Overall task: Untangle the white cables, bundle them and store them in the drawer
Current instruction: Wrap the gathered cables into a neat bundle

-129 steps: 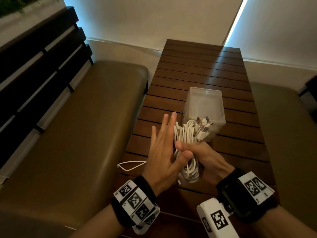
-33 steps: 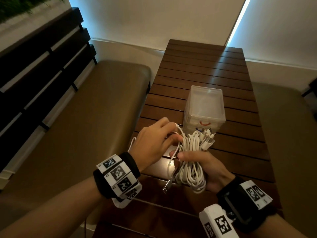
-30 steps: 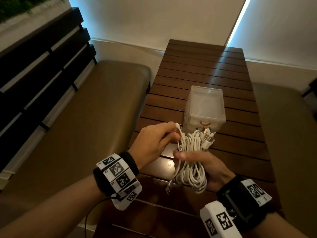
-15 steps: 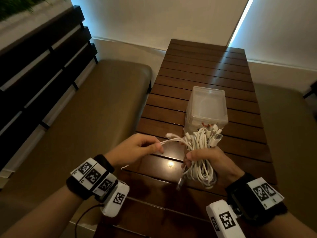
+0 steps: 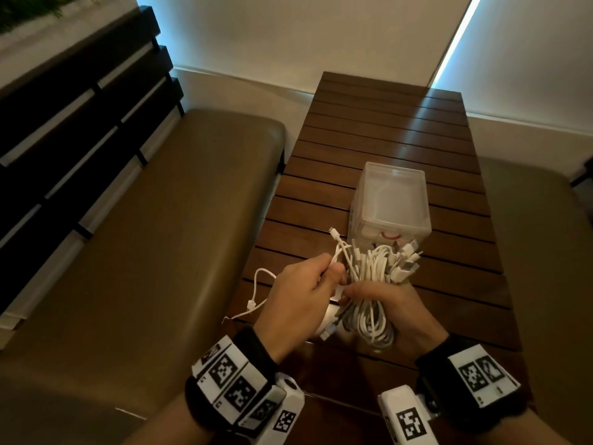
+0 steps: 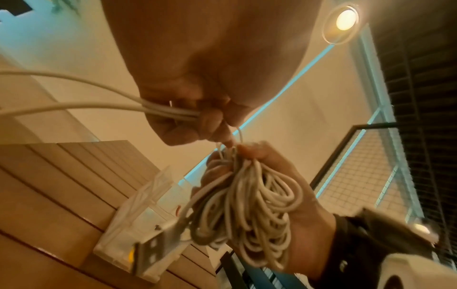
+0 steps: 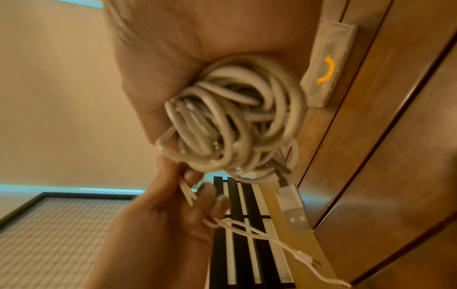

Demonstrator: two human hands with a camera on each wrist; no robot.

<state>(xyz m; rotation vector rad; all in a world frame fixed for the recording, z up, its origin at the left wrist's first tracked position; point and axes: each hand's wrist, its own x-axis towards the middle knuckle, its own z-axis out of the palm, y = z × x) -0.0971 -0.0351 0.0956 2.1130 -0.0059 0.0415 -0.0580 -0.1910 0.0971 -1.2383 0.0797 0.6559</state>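
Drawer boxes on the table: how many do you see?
1: the clear drawer box stands on the wooden table, just beyond the cable bundle held in the hands. Nothing suggests another is hidden.

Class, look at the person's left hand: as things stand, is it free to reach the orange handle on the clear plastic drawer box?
Probably not yet. The left hand pinches a loose white cable strand, and the white cable bundle in the right hand is held up in front of the orange handle of the clear plastic drawer box.
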